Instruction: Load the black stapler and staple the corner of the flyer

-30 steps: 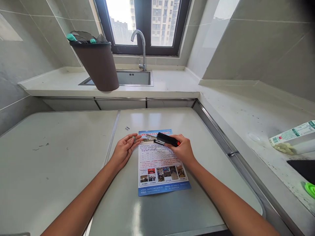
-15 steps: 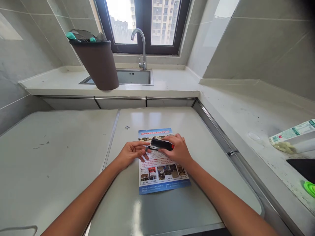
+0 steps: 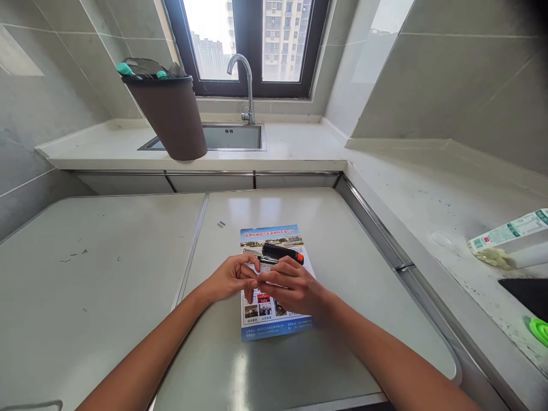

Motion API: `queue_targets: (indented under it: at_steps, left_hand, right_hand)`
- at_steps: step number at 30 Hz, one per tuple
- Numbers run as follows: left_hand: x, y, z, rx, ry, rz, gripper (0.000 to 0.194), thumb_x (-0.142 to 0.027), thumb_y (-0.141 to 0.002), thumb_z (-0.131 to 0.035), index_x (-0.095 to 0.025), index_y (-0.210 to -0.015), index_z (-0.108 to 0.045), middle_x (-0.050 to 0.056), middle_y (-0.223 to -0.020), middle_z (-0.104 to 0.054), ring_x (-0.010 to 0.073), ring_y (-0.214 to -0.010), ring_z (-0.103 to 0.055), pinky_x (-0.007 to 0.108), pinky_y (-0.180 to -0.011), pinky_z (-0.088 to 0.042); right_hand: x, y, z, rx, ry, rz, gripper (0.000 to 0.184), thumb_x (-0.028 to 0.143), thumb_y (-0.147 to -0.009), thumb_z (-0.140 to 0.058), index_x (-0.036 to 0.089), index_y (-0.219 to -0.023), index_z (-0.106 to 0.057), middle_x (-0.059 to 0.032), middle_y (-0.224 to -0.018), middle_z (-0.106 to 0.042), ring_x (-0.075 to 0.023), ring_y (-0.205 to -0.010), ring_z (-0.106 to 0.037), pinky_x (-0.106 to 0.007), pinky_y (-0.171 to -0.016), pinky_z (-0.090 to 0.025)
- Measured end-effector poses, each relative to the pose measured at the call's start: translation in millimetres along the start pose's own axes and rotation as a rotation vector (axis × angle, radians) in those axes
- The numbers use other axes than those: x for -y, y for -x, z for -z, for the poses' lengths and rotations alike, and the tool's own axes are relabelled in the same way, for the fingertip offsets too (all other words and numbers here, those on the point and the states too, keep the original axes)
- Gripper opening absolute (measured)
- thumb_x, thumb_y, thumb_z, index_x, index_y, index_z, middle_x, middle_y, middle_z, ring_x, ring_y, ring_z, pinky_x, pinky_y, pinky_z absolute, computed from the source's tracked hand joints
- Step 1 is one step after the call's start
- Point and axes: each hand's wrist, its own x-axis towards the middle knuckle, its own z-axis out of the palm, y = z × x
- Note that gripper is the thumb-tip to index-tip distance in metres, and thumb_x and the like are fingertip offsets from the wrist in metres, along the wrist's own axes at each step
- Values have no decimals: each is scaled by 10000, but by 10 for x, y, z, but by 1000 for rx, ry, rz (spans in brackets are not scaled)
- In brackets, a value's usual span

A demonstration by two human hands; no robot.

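A black stapler (image 3: 282, 252) with an orange-red end lies opened on a printed flyer (image 3: 274, 333), its metal tray showing to the left. Just below it, the fingertips of both my hands meet. My left hand (image 3: 231, 278) is pinched closed, and my right hand (image 3: 295, 290) has its fingers pressed together against the left fingertips. Whatever sits between them is too small and covered to make out. Two short silver strips that look like staples (image 3: 221, 224) rest on the table, up and left of the flyer.
The white folding table (image 3: 351, 257) has a seam left of the flyer. Behind it stand a counter with a sink (image 3: 233, 136), a faucet (image 3: 249, 85) and a brown bin (image 3: 171, 117). A clear and white package (image 3: 509, 240) and a green coil (image 3: 538, 330) lie on the right-hand counter.
My right hand has let go of the stapler and moved down and left to my left fingertips. The stapler now lies on the flyer, and the small grey piece at my left fingers is hidden.
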Motion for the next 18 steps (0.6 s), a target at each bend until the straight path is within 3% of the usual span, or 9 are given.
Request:
queue_targets:
  at_steps: [4,7,10,13,15,18]
  left_hand:
    - [14,8,17,-16,2,-10,480,-503,-822,-828,-186,-1058,-555,47,-685,-755,212,-569,-728,270,-577,-531]
    - [33,32,52,-134,-59,-157,584,-653,-797,-780,-177,-1063,-571,94,-783,-782,189,-521,-687,280,-540,-519]
    - [34,59,124,-439,-244,-312,468,-644,-941,-610,-179,-996,-599,44,-705,-730,132,-494,-595,261,-539,-474]
    - [17,82,287,-731,-554,-290,342,-503,-1038,-498,-201,-926,-611,-4,-652,-646,138,-563,-586,271,-605,-479]
    - [12,105,462,-810,-813,-205,290,-447,-1038,-496,-212,-912,-612,7,-730,-663,159,-643,-616,301,-684,-499]
    - [37,156,760,-783,-1135,-137,218,-397,-1003,-520,-217,-979,-642,71,-1014,-703,239,-930,-658,384,-871,-517]
  right_hand:
    - [19,-1,22,-54,-16,5,231,83,-992,-576,241,-1077,-721,-11,-1125,-769,-172,-909,-619,-363,-817,-518]
    - [-47,25,100,-163,-44,-64,278,53,-972,-568,238,-1122,-710,-22,-1109,-773,-179,-896,-629,-371,-818,-530]
    - [-293,131,227,-295,-11,-297,237,98,-968,-607,275,-1066,-731,-26,-1055,-772,-203,-916,-647,-396,-838,-534]
    - [-671,333,344,-298,90,-537,137,172,-965,-636,256,-937,-741,-45,-988,-760,-237,-903,-630,-431,-851,-516]
    - [-913,495,385,-273,143,-687,121,206,-947,-646,236,-866,-731,-53,-933,-745,-249,-884,-620,-425,-830,-506]
    - [-1160,709,381,-273,198,-870,120,253,-902,-670,221,-793,-706,-47,-850,-729,-239,-777,-595,-400,-767,-482]
